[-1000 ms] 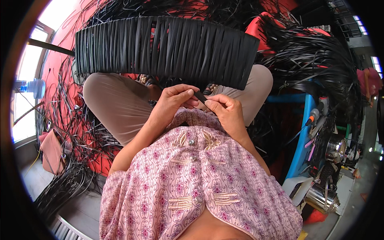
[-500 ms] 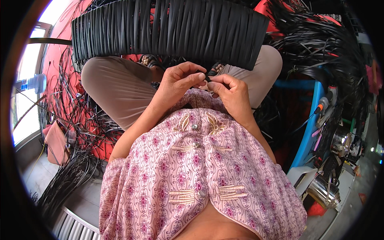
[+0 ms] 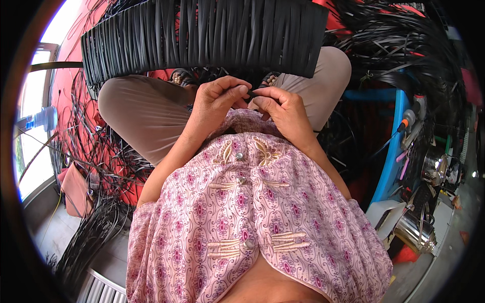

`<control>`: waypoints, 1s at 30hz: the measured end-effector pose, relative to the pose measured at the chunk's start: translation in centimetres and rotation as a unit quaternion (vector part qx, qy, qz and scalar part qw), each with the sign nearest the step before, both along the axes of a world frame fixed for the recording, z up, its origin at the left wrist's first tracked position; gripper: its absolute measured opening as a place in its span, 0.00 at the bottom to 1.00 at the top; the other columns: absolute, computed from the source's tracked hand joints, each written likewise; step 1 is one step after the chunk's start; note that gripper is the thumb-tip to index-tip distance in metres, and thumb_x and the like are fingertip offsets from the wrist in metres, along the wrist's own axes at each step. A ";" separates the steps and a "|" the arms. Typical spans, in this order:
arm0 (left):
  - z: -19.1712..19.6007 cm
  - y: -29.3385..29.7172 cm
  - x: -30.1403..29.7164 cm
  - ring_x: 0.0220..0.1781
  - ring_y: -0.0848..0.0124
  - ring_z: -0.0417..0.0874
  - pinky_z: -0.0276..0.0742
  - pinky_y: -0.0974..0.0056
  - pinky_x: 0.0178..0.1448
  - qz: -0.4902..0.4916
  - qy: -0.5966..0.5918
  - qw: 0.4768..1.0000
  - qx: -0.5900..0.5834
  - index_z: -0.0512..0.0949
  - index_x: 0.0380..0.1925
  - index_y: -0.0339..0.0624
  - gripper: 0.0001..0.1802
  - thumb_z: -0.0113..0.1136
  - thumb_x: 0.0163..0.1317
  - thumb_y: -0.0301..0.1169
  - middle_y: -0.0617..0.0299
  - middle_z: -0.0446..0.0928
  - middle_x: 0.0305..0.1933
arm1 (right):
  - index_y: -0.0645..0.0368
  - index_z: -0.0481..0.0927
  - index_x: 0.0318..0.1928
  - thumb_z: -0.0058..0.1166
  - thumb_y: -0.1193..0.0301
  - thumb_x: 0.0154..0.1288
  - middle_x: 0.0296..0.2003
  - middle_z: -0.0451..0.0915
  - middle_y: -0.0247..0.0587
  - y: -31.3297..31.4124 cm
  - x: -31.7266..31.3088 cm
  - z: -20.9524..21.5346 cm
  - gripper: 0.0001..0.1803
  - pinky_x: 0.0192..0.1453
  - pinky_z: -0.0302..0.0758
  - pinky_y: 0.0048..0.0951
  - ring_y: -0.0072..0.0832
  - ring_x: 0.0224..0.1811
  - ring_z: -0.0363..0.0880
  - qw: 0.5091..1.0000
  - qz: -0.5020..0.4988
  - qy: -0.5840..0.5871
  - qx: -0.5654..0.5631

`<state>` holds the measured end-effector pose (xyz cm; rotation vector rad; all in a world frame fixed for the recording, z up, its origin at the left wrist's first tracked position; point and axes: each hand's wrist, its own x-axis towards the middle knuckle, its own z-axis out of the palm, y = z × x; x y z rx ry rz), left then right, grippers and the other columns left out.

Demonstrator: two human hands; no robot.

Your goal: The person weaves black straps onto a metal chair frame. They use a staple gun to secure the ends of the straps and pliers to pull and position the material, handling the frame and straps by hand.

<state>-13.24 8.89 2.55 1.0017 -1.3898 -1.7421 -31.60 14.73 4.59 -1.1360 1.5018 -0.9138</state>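
Observation:
Over my lap, my left hand (image 3: 218, 103) and my right hand (image 3: 286, 110) meet almost fingertip to fingertip. Both are closed in a pinch on a small piece of black strip (image 3: 251, 94) between them. Its ends are hidden by my fingers. Just beyond the hands, a long panel wrapped in flat black strips (image 3: 202, 38) lies across in front of my bent knees. The strips run side by side over its whole length.
Loose black strips (image 3: 394, 45) heap up at the far right, and more lie tangled over red sheeting (image 3: 129, 174) on the left. A blue tub (image 3: 391, 151) stands at my right, with tools and a shiny metal pot (image 3: 417, 230) beside it. A pink bag (image 3: 76, 191) rests at left.
The view has shifted slightly, so the panel sits a little further left and higher. My fingers have moved a little around the black strip, which now shows more between them.

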 end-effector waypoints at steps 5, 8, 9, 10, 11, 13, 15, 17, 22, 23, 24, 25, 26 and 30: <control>0.9 -0.4 -0.4 0.32 0.79 0.82 0.78 0.74 0.37 0.013 -0.048 0.997 -0.063 0.82 0.42 0.34 0.09 0.57 0.70 0.28 0.63 0.81 0.32 | 0.64 0.84 0.43 0.60 0.70 0.68 0.26 0.84 0.38 -0.5 0.1 0.0 0.10 0.28 0.75 0.22 0.18 0.25 0.79 0.999 -0.010 -0.015 -0.029; 2.1 -1.2 -0.9 0.31 0.75 0.83 0.78 0.71 0.36 0.000 -0.097 0.983 -0.156 0.82 0.41 0.33 0.09 0.56 0.69 0.27 0.60 0.80 0.32 | 0.65 0.84 0.42 0.59 0.70 0.68 0.25 0.83 0.38 -1.1 -0.1 -0.1 0.09 0.27 0.76 0.22 0.18 0.23 0.79 0.999 -0.020 0.003 -0.048; 2.3 -1.4 -1.0 0.31 0.74 0.83 0.77 0.70 0.36 -0.006 -0.112 0.976 -0.187 0.81 0.41 0.33 0.08 0.56 0.69 0.27 0.60 0.80 0.32 | 0.65 0.84 0.41 0.59 0.71 0.68 0.24 0.83 0.38 -1.4 -0.3 -0.5 0.09 0.27 0.76 0.22 0.18 0.23 0.79 0.999 -0.028 -0.005 -0.045; 1.4 -1.9 -1.1 0.31 0.72 0.83 0.77 0.69 0.36 0.013 -0.108 0.972 -0.209 0.81 0.41 0.33 0.08 0.56 0.69 0.27 0.59 0.80 0.32 | 0.65 0.84 0.41 0.59 0.71 0.68 0.24 0.83 0.38 -1.7 -0.5 -0.6 0.09 0.26 0.76 0.22 0.18 0.22 0.79 0.999 -0.032 -0.010 -0.041; 0.0 -2.6 -1.2 0.32 0.69 0.83 0.77 0.67 0.37 0.032 -0.105 0.967 -0.230 0.81 0.41 0.33 0.08 0.57 0.68 0.27 0.58 0.79 0.33 | 0.64 0.84 0.40 0.58 0.72 0.67 0.23 0.82 0.37 -2.1 -0.9 0.1 0.08 0.26 0.75 0.22 0.18 0.21 0.79 0.998 -0.049 0.016 -0.037; 0.0 -4.1 -1.7 0.42 0.60 0.83 0.77 0.60 0.46 0.098 -0.191 0.894 -0.392 0.82 0.42 0.38 0.09 0.61 0.65 0.30 0.56 0.79 0.41 | 0.63 0.83 0.39 0.57 0.71 0.68 0.23 0.82 0.35 -3.7 -4.1 -0.2 0.08 0.25 0.73 0.21 0.17 0.21 0.77 0.986 -0.118 0.049 -0.109; -0.2 -6.9 -1.7 0.62 0.57 0.73 0.65 0.54 0.65 0.163 -0.284 0.755 -0.568 0.77 0.58 0.49 0.21 0.62 0.64 0.35 0.54 0.73 0.61 | 0.63 0.83 0.38 0.58 0.68 0.68 0.24 0.82 0.33 -6.3 -7.8 1.0 0.10 0.30 0.72 0.19 0.15 0.25 0.75 0.958 -0.209 0.103 -0.169; -1.0 -9.7 -2.5 0.63 0.57 0.72 0.62 0.52 0.66 0.207 -0.313 0.697 -0.611 0.76 0.59 0.51 0.22 0.61 0.65 0.38 0.56 0.73 0.62 | 0.64 0.84 0.40 0.62 0.65 0.64 0.30 0.84 0.33 -9.4 -11.9 0.5 0.13 0.32 0.72 0.22 0.16 0.28 0.77 0.951 -0.246 0.105 -0.155; -0.3 -15.6 -4.3 0.71 0.57 0.64 0.55 0.50 0.73 0.157 -0.409 0.669 -0.600 0.75 0.59 0.46 0.26 0.57 0.64 0.44 0.55 0.70 0.66 | 0.67 0.85 0.40 0.66 0.72 0.61 0.34 0.84 0.31 -18.4 -17.4 -2.6 0.10 0.45 0.71 0.19 0.16 0.37 0.78 0.964 -0.158 -0.071 -0.201; -0.2 -17.0 -4.6 0.71 0.57 0.64 0.55 0.51 0.73 0.152 -0.407 0.672 -0.599 0.75 0.60 0.46 0.26 0.55 0.65 0.45 0.55 0.70 0.66 | 0.67 0.85 0.40 0.67 0.73 0.61 0.34 0.84 0.31 -19.9 -18.3 -2.7 0.10 0.47 0.71 0.19 0.16 0.38 0.78 0.964 -0.147 -0.087 -0.204; -0.1 -18.6 -4.9 0.71 0.57 0.65 0.56 0.51 0.72 0.148 -0.406 0.673 -0.601 0.75 0.60 0.45 0.26 0.54 0.66 0.46 0.55 0.71 0.66 | 0.66 0.85 0.38 0.67 0.73 0.60 0.33 0.84 0.31 -21.6 -18.7 -2.8 0.09 0.46 0.71 0.19 0.16 0.38 0.78 0.962 -0.150 -0.090 -0.210; 0.5 -20.0 -5.2 0.71 0.58 0.65 0.56 0.53 0.72 0.138 -0.413 0.677 -0.593 0.75 0.60 0.45 0.26 0.51 0.68 0.47 0.56 0.71 0.66 | 0.66 0.85 0.38 0.68 0.74 0.59 0.33 0.84 0.32 -23.0 -18.8 -2.5 0.09 0.46 0.72 0.19 0.17 0.38 0.78 0.959 -0.158 -0.103 -0.212; 1.0 -21.3 -5.6 0.70 0.60 0.67 0.58 0.54 0.71 0.136 -0.411 0.679 -0.593 0.76 0.59 0.45 0.25 0.51 0.68 0.47 0.58 0.72 0.65 | 0.66 0.85 0.37 0.68 0.74 0.58 0.33 0.84 0.32 -24.3 -19.1 -2.2 0.08 0.46 0.72 0.20 0.18 0.38 0.78 0.956 -0.166 -0.115 -0.215; 2.6 -26.8 -4.4 0.63 0.61 0.74 0.65 0.55 0.64 0.101 -0.400 0.707 -0.574 0.79 0.55 0.48 0.22 0.49 0.69 0.46 0.60 0.78 0.58 | 0.65 0.85 0.34 0.69 0.75 0.56 0.31 0.84 0.33 -28.9 -18.4 -0.9 0.07 0.44 0.73 0.22 0.19 0.34 0.78 0.969 -0.145 -0.099 -0.171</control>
